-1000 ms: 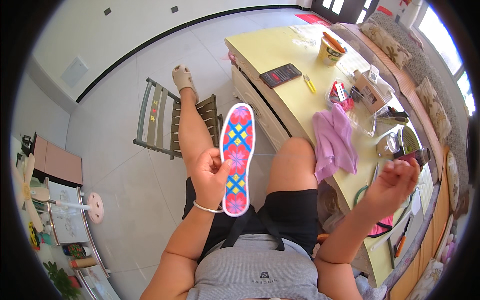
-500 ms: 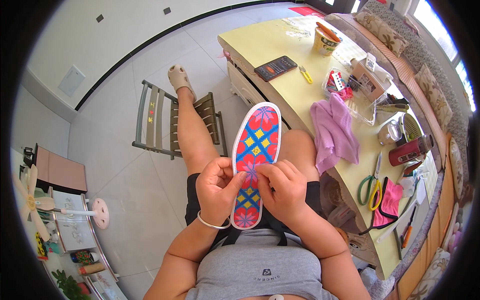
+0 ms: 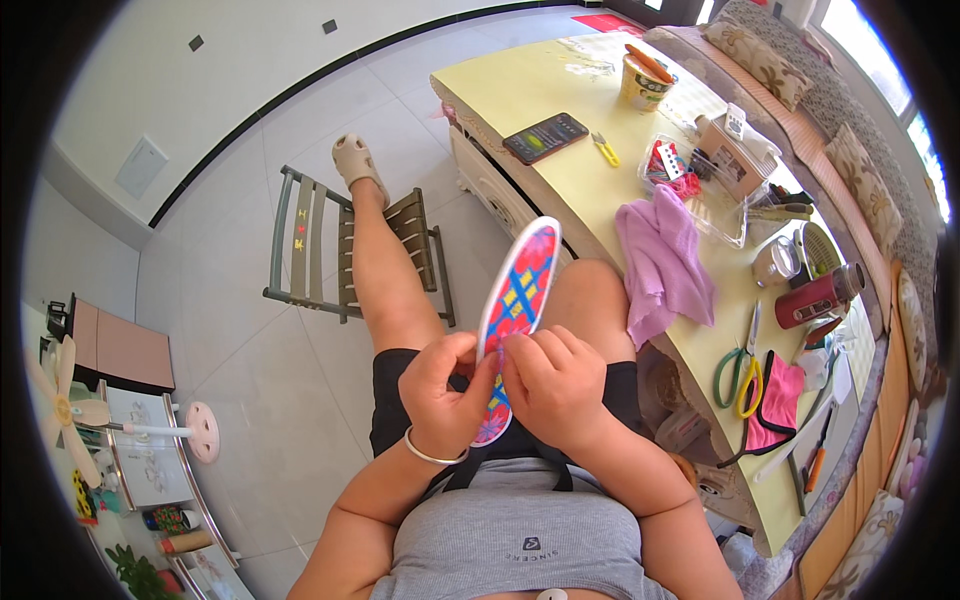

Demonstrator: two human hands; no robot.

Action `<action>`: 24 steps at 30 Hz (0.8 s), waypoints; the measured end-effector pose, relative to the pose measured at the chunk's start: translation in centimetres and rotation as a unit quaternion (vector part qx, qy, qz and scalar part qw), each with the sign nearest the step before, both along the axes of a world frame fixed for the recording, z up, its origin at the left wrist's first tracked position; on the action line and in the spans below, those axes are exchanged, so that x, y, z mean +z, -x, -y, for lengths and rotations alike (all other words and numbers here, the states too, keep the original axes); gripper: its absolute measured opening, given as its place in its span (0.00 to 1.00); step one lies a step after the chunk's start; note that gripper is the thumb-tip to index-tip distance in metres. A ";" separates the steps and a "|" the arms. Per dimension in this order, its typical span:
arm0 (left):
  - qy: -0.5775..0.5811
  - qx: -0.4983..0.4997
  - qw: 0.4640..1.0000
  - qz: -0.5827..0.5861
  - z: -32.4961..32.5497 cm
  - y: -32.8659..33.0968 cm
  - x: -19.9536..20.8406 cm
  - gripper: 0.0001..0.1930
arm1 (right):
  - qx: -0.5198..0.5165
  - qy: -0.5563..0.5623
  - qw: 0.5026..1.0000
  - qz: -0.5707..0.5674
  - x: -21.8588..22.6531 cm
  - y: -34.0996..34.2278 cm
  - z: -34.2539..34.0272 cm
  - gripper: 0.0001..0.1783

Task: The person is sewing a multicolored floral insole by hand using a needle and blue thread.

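Patterned insole (image 3: 520,285) tips sideways between the hands

Left of the table (image 3: 520,85), the insole shows narrower than half a second ago, seemingly bringing both faces within reach. The left hand (image 3: 440,395) pinches its edge; the right hand's (image 3: 555,380) curled fingers meet its middle, gripping what I cannot tell. Lettering marks the grey top (image 3: 505,520) and the chair (image 3: 300,245) left of the table

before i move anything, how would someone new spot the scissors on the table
Find the pale yellow table on the picture's right, then the lilac cloth at its edge. The scissors lie to the lower right of that cloth, beside pink fabric. One green and one yellow handle loop set them apart.
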State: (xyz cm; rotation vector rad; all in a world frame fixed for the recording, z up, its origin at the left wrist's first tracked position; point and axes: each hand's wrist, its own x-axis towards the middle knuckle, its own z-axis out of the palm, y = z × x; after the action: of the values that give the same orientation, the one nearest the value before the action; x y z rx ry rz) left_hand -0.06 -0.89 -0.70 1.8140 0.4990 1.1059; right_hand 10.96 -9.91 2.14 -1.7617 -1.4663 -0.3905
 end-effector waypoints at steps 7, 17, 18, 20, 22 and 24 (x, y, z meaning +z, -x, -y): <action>-0.008 -0.005 1.000 0.010 -0.3 0.0 -0.3 0.10 | -0.014 -0.031 0.998 -0.048 -0.6 0.0 0.1 0.08; 0.333 -0.176 0.911 0.168 -1.8 0.2 0.2 0.12 | 0.009 -0.157 0.857 -0.490 -0.7 -3.0 1.4 0.03; 0.360 -0.204 0.892 0.179 -1.6 0.1 0.0 0.12 | 0.072 -0.139 0.761 -0.630 -1.4 -2.7 1.2 0.04; 0.386 -0.245 0.872 0.178 -1.5 -0.2 -1.2 0.14 | 0.186 -0.122 0.559 -0.799 -1.7 -1.7 1.0 0.12; 0.377 -0.237 0.883 0.151 -1.1 -0.2 -1.0 0.13 | 0.217 -0.145 0.491 -0.831 -3.4 -0.9 0.5 0.17; 0.357 -0.230 0.897 0.122 -0.6 -0.5 -0.7 0.13 | 0.220 -0.146 0.450 -0.853 -4.1 -0.8 0.4 0.16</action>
State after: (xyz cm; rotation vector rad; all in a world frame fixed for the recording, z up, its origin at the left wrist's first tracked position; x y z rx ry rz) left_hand 0.41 -0.25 -1.40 1.0454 0.2505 0.6738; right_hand 11.77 -10.30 -2.01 -0.5538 -0.1110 1.1266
